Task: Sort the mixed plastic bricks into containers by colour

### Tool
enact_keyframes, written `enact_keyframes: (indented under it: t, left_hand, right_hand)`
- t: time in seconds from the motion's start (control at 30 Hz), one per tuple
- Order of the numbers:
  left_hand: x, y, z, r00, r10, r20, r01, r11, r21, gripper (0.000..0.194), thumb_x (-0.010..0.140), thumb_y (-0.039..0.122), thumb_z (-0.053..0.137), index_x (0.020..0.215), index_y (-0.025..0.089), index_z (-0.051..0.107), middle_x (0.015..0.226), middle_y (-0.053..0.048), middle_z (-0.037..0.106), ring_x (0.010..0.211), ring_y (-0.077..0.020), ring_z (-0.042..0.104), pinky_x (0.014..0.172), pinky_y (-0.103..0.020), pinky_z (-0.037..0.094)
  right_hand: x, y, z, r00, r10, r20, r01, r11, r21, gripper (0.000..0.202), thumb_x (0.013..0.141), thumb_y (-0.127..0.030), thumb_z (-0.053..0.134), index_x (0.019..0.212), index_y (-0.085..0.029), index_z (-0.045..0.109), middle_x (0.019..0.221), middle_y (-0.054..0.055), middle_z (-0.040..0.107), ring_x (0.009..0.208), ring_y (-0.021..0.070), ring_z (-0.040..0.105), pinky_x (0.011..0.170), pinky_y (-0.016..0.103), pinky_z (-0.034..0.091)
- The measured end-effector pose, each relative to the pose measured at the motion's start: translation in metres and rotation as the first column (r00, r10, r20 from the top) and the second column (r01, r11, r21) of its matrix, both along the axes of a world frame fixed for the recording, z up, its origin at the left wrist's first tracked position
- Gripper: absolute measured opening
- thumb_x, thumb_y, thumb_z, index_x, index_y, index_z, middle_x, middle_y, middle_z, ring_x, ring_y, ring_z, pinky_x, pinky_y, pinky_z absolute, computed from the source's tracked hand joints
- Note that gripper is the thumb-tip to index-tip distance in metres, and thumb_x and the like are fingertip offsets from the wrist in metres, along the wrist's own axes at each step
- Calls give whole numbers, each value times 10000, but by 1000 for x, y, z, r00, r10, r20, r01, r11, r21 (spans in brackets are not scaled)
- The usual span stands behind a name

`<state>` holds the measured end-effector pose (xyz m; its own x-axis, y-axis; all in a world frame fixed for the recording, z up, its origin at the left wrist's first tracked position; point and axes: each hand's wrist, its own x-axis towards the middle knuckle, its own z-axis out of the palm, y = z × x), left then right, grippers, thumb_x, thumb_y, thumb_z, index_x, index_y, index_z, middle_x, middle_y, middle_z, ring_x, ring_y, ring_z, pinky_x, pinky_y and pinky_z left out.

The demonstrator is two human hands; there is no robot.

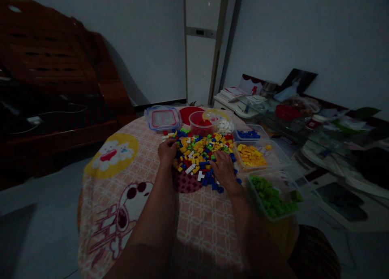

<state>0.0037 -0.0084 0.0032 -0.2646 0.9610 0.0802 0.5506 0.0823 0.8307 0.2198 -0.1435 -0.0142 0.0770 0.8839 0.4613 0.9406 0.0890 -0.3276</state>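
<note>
A mixed pile of toy building bricks (199, 147) in yellow, blue, red, green and white is spread on the round table. At the pile's left edge is my left hand (167, 150), its fingers curled together; whatever lies between them is too small to make out. My right hand (224, 167) rests palm down over the right side of the pile, fingers apart and touching bricks. Several blue bricks (209, 178) lie beside it, near a white T-shaped brick (201, 176).
Along the right stand clear containers of green bricks (273, 198), yellow bricks (251, 155) and blue bricks (248, 134). Behind the pile are a round tub (202, 127) with red bricks, white bricks (224, 126) and a blue-rimmed lidded box (163, 119). A patterned cloth (200, 222) covers the table.
</note>
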Motion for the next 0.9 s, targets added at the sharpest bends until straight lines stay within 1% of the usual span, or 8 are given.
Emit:
enact_keyframes:
  t: [0.13, 0.27, 0.47, 0.53, 0.6, 0.73, 0.8, 0.9]
  left_hand:
    - [0, -1, 3, 1000, -1, -6, 1, 1000, 0, 336, 801, 237, 630, 1094, 184, 786, 1079, -54, 780, 982, -215, 706, 864, -283, 525]
    - [0, -1, 1, 1000, -7, -12, 7, 1000, 9, 339, 798, 239, 631, 1097, 197, 786, 1065, -49, 783, 979, -221, 706, 865, -294, 530]
    - [1, -1, 1, 1000, 2, -2, -2, 1000, 8, 331, 796, 237, 634, 1084, 183, 788, 1059, -59, 783, 984, -224, 706, 873, -295, 530]
    - [1, 0, 1, 1000, 4, 5, -4, 1000, 14, 324, 798, 237, 635, 1078, 186, 789, 1051, -54, 785, 986, -222, 706, 874, -294, 529]
    - [0, 0, 0, 1000, -2, 11, 1, 1000, 21, 319, 799, 235, 635, 1074, 192, 790, 1041, -47, 786, 981, -220, 707, 873, -296, 530]
    - [0, 1, 0, 1000, 2, 11, -2, 1000, 23, 310, 792, 232, 648, 1064, 200, 795, 1046, -39, 787, 976, -219, 710, 882, -295, 533]
    - [0, 1, 0, 1000, 4, 9, -4, 1000, 14, 313, 796, 236, 653, 1074, 200, 794, 1060, -41, 785, 978, -219, 711, 889, -295, 533]
    - [0, 1, -1, 1000, -3, 7, 3, 1000, 2, 322, 808, 241, 650, 1095, 196, 788, 1071, -45, 783, 987, -218, 710, 900, -297, 530]
  right_hand:
    - [0, 1, 0, 1000, -15, -2, 14, 999, -29, 370, 964, -323, 545, 1255, -119, 649, 1335, 180, 638, 1312, 307, 505, 1142, 462, 367]
    - [1, 3, -1, 1000, -20, -20, 19, 999, -41, 344, 959, -305, 533, 1232, -137, 658, 1315, 171, 648, 1305, 297, 505, 1137, 465, 369]
    - [5, -1, 3, 995, -13, -95, 21, 996, 89, 407, 970, -327, 472, 1284, -119, 628, 1334, 181, 622, 1287, 280, 500, 1145, 455, 369]
    - [12, -3, 8, 990, -48, -129, 68, 986, 152, 429, 978, -333, 446, 1307, -112, 609, 1352, 190, 605, 1288, 279, 499, 1140, 465, 376]
    - [21, -5, 13, 977, -130, -171, 167, 960, 225, 459, 981, -340, 432, 1334, -90, 585, 1373, 217, 580, 1316, 290, 475, 1144, 490, 365]
    - [42, -9, 19, 909, -335, -248, 404, 853, 330, 482, 962, -318, 423, 1354, -75, 563, 1447, 250, 503, 1370, 336, 418, 1142, 573, 331]
    - [46, -11, 20, 895, -366, -256, 437, 836, 333, 479, 949, -302, 427, 1362, -104, 564, 1473, 236, 482, 1385, 345, 407, 1132, 593, 332]
    - [41, -11, 20, 918, -307, -250, 376, 873, 309, 454, 943, -266, 419, 1343, -142, 594, 1419, 203, 549, 1349, 313, 460, 1121, 553, 366]
